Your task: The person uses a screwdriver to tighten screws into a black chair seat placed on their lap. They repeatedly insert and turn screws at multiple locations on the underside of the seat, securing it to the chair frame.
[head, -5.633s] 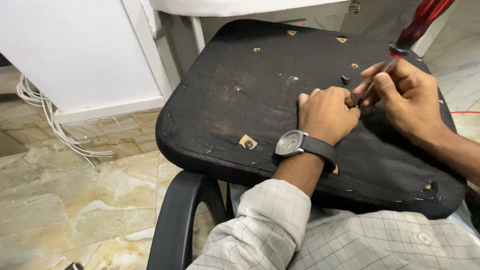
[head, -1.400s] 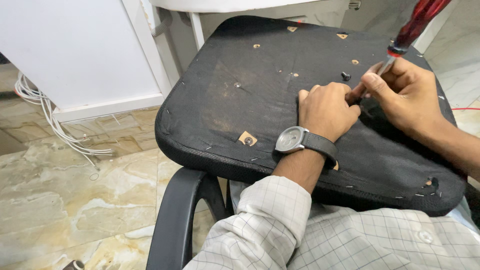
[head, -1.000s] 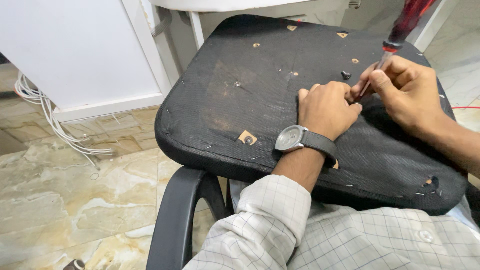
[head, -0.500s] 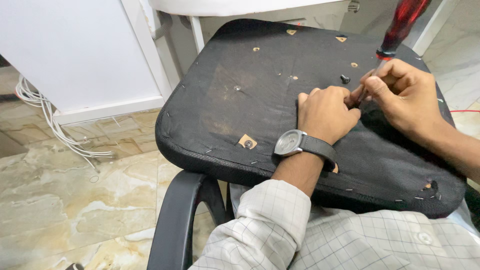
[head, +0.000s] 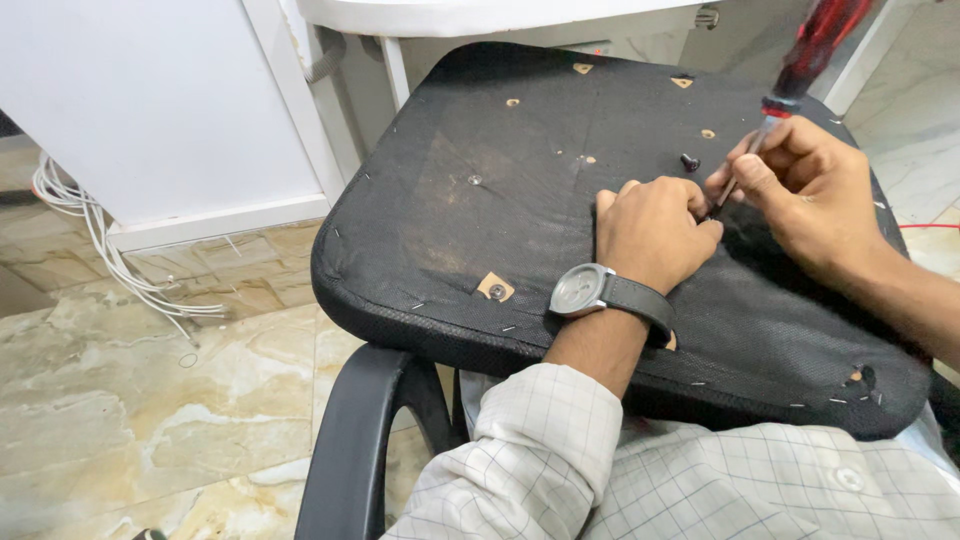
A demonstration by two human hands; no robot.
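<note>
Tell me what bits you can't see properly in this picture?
- Screwdriver: the tip is hidden between the left hand and right hand; the red handle is blurred and cut off by the top edge.
- What the tip is touching on the black seat base: covered by the fingers.
- Loose screw: too small to make out.

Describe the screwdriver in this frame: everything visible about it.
The screwdriver has a translucent red handle with a dark band near the collar and a thin metal shaft. It stands tilted, handle up toward the top right and partly cut off by the frame edge. The right hand pinches the shaft low down; the left hand is closed beside the tip. The tip is hidden between the fingers, over the black fabric underside of the chair seat.
</note>
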